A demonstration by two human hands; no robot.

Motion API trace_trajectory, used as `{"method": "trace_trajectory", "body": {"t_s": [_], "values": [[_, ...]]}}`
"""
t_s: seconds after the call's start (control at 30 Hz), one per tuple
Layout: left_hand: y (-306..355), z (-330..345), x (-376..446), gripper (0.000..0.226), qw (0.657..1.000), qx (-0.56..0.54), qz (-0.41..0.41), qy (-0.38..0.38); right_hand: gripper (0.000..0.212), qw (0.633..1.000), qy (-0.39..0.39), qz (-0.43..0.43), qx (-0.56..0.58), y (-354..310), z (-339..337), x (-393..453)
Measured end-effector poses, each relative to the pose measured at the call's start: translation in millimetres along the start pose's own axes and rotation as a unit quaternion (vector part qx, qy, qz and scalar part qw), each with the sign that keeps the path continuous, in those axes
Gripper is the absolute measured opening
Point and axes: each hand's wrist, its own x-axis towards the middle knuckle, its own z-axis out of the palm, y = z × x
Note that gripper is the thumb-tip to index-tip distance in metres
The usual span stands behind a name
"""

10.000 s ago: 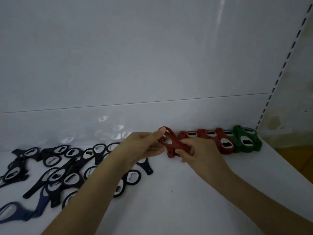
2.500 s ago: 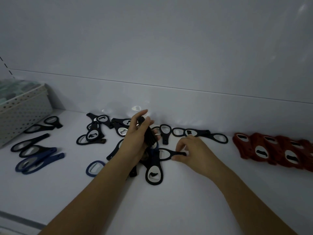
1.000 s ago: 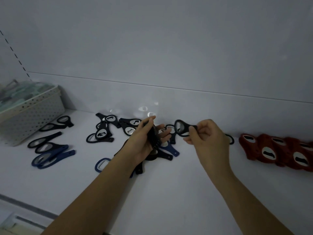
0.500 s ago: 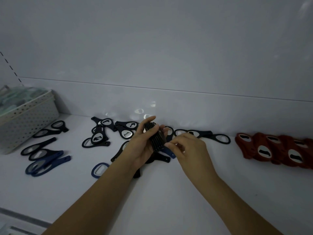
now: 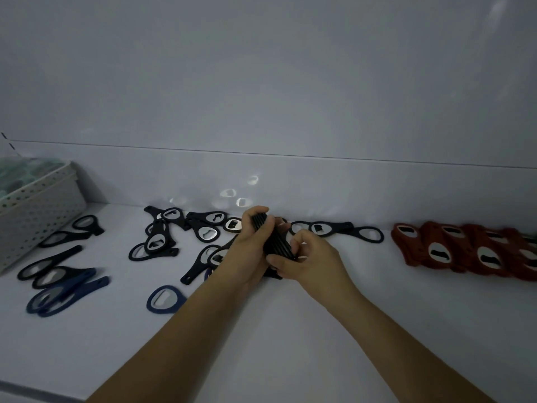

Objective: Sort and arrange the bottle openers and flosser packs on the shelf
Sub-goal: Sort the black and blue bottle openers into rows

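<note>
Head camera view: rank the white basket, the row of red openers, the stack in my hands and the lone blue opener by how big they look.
1. Row of red openers and white basket: similar, both cut off at the frame edge.
2. Stack of black openers.
3. Lone blue opener.

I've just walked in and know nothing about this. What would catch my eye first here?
Probably the two hands at the centre, the left hand and right hand together gripping a stack of black bottle openers. Around them, loose black openers lie scattered over the white shelf. At the right edge a neat row of red openers stands out, and a perforated white basket sits far left.
</note>
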Motion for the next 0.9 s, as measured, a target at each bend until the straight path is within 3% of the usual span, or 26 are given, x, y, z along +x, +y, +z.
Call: {"method": "trace_trajectory", "body": {"t_s": [0.13,0.23,0.4,0.6,0.67,0.8,0.9], "values": [[-2,13,4,0.010,0.999,0.034,0.004,0.018,0.042,0.999,-0.015,0.009,0.043,-1,-12,4],[-4,15,8,0.011,0.991,0.128,0.023,-0.011,0.042,0.999,-0.004,-0.007,0.032,-7,-25,3],[-3,26,9,0.039,0.931,0.338,0.032,-0.138,0.037,0.999,0.042,-0.011,-0.012,-8,-66,-20],[-27,75,23,0.016,0.872,0.426,0.035,-0.237,0.036,0.993,0.107,0.032,-0.025,14,-107,-51],[-33,83,32,0.016,0.853,0.441,0.024,-0.279,0.036,0.988,0.124,0.026,-0.084,19,-120,-57],[-32,92,43,0.032,0.765,0.516,0.031,-0.384,0.035,0.962,0.086,-0.005,-0.260,24,-145,-67],[-31,104,52,0.051,0.645,0.613,0.067,-0.450,0.036,0.932,0.079,-0.044,-0.351,26,-155,-67]]}}
